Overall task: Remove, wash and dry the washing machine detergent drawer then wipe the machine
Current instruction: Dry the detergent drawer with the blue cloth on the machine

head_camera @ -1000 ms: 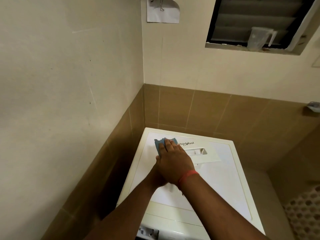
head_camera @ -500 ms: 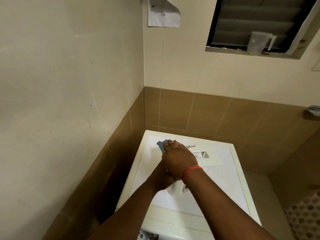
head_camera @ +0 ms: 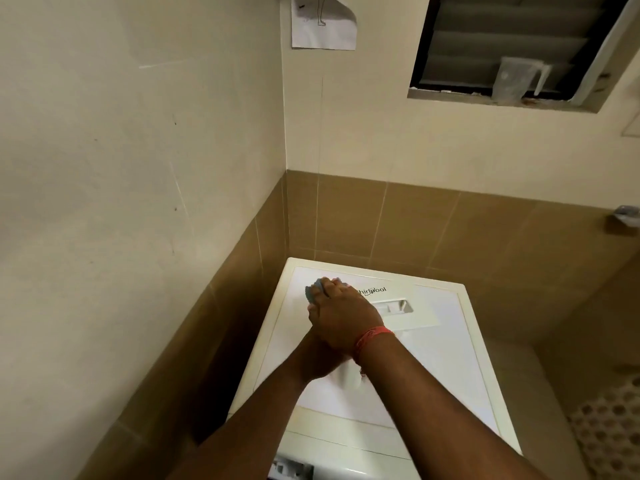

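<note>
A white Whirlpool washing machine [head_camera: 433,358] stands in the corner, seen from above. My right hand [head_camera: 346,320], with a red thread at the wrist, presses a blue cloth [head_camera: 313,289] flat on the back left of the machine's top, beside the logo. Only the cloth's edge shows past my fingertips. My left hand [head_camera: 317,362] lies under my right wrist and is mostly hidden. A recessed grip [head_camera: 394,308] sits just right of my hands. At the machine's front left a dark opening [head_camera: 291,469] is partly in view.
Tiled walls close in on the machine's left and back. A clear plastic jug [head_camera: 512,81] stands on the window sill above. A sheet of paper [head_camera: 323,22] hangs on the wall. A perforated white surface [head_camera: 609,438] lies at the lower right.
Both hands have slid the cloth a little farther toward the back of the machine's top, and less of the cloth shows now.
</note>
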Demonstrator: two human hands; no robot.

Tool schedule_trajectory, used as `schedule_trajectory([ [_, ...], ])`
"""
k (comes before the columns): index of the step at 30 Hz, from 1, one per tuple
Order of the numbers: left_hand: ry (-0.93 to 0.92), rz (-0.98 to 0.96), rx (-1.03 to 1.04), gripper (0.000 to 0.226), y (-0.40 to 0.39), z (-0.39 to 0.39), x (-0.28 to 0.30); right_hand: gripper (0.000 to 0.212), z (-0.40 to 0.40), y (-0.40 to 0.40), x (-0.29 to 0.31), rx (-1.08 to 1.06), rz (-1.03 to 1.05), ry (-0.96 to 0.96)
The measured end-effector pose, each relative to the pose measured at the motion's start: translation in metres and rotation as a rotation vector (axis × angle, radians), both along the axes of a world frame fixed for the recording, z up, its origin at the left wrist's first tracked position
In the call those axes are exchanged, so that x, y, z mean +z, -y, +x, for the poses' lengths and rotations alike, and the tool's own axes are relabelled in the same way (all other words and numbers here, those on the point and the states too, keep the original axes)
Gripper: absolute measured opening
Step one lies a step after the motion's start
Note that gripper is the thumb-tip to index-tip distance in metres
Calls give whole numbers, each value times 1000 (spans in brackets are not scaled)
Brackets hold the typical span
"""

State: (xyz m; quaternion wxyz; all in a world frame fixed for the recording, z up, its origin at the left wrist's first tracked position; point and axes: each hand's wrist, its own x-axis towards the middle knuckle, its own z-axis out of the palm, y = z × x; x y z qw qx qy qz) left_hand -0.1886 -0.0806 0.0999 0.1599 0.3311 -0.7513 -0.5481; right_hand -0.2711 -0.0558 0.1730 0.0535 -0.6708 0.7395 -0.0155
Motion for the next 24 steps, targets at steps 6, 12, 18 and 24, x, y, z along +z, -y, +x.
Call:
schedule_trajectory([
  [6,-89,39,35,68,-3,-1,2,66,-88,-31,8,-44,70,-257],
  [12,-41,-28,8,60,-4,-4,6,61,-56,-14,-4,-55,8,-189],
  [18,-55,-35,-8,59,-6,-4,7,53,-34,-6,-5,23,-25,-92],
  [24,-179,77,20,65,-5,0,7,60,-109,-40,9,-116,119,-297],
])
